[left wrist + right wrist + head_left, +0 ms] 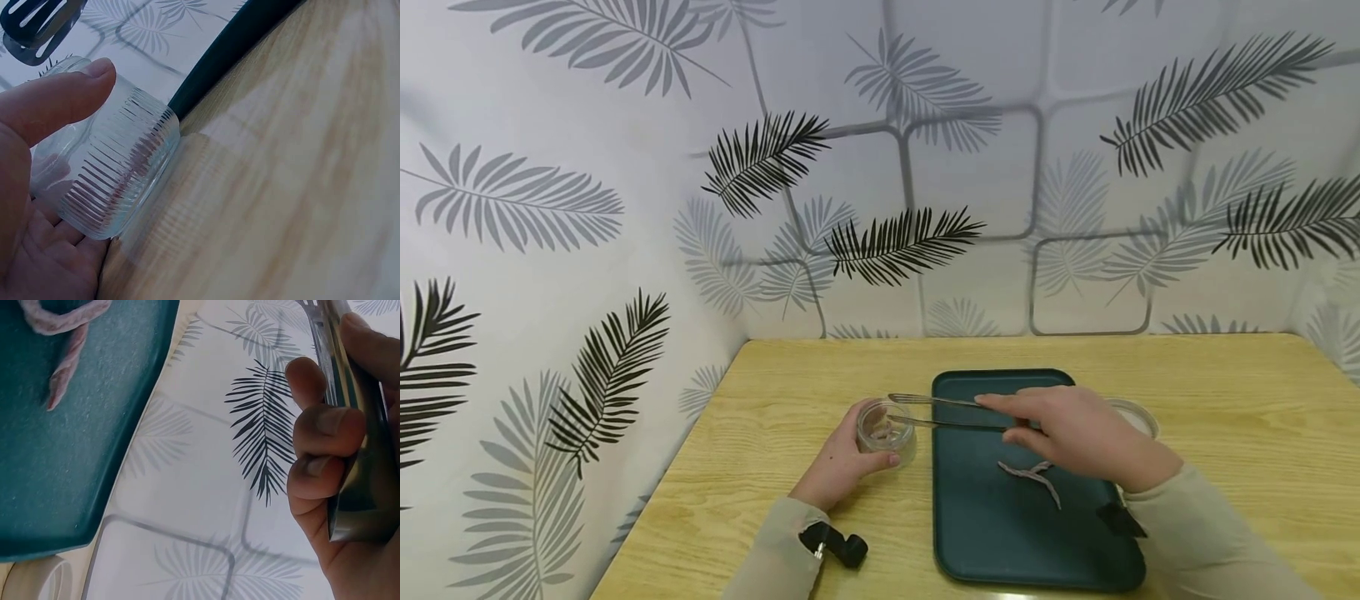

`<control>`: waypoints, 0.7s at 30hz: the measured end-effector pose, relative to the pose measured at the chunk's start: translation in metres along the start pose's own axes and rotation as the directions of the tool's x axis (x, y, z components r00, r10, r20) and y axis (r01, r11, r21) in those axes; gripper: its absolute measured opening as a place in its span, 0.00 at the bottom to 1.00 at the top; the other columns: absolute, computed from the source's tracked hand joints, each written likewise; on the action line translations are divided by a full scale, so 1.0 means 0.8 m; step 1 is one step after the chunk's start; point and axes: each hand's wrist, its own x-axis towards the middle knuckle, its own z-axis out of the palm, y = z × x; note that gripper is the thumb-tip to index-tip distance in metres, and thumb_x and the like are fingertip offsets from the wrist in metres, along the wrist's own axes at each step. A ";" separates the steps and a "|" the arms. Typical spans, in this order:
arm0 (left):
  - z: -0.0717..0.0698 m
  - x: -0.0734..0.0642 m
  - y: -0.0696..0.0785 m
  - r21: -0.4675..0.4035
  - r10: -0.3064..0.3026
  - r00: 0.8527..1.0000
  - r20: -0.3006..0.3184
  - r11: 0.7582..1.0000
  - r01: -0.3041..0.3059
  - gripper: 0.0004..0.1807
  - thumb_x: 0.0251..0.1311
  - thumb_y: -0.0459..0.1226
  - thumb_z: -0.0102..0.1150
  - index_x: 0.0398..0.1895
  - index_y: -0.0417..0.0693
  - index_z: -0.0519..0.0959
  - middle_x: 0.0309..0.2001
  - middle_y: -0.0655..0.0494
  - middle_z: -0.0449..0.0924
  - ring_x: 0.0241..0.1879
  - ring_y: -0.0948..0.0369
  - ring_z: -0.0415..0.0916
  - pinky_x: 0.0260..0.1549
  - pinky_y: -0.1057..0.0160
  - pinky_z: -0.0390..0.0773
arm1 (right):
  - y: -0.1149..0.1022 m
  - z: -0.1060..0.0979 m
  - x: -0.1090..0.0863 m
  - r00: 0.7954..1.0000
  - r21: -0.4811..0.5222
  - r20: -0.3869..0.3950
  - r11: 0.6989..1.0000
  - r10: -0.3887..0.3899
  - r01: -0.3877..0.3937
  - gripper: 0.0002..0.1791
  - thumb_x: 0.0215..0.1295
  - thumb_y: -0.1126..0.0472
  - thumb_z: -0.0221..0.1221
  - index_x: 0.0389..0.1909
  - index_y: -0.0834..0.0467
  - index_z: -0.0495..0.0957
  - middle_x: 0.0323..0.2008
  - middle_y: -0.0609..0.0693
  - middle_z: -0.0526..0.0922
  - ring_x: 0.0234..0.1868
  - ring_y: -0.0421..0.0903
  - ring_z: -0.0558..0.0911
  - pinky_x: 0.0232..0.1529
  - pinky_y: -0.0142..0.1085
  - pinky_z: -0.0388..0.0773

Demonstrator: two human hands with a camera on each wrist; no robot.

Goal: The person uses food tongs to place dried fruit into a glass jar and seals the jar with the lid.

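Observation:
My left hand [842, 458] grips a ribbed clear glass jar [907, 448] from its left side, thumb across the front. Inside the jar lie pinkish-brown strips [880, 432], seen blurred through the glass [119, 162] in the left wrist view. Metal tongs [951, 403] are held in my right hand [1071, 429], their slotted ends apart and over the jar's mouth. I see nothing clearly pinched between those ends. Thin, twisted pinkish strips [1030, 475] lie on the dark green tray [1000, 542] below my right hand.
A round, pale-rimmed container [1138, 414] stands to the tray's right, partly hidden by my right hand. The light wood table [790, 375] meets a leaf-patterned wall covering [865, 308] at the back and left.

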 end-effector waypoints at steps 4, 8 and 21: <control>-0.001 0.000 -0.001 -0.004 0.008 1.000 0.003 1.000 -0.008 0.48 0.57 0.43 0.75 0.77 0.62 0.57 0.72 0.57 0.66 0.67 0.58 0.70 0.65 0.49 0.66 | 0.001 -0.002 -0.006 0.999 0.034 0.023 0.999 0.022 -0.023 0.30 0.71 0.48 0.61 0.73 0.44 0.70 0.36 0.31 0.77 0.26 0.28 0.69 0.27 0.32 0.68; 0.000 0.000 -0.002 -0.016 0.013 1.000 0.015 1.000 -0.013 0.47 0.58 0.42 0.75 0.77 0.62 0.57 0.73 0.56 0.65 0.67 0.58 0.70 0.64 0.50 0.68 | 0.009 -0.003 -0.020 0.998 0.046 0.031 0.998 0.048 -0.049 0.30 0.71 0.48 0.62 0.73 0.44 0.71 0.34 0.29 0.74 0.24 0.29 0.67 0.24 0.31 0.67; -0.001 -0.003 0.002 0.040 -0.007 1.000 -0.012 0.999 0.008 0.47 0.57 0.43 0.76 0.77 0.65 0.58 0.72 0.59 0.66 0.67 0.59 0.69 0.65 0.49 0.65 | 0.048 -0.004 -0.090 0.991 0.071 0.090 0.992 0.096 -0.102 0.30 0.68 0.47 0.64 0.71 0.45 0.73 0.30 0.25 0.71 0.29 0.29 0.69 0.30 0.32 0.68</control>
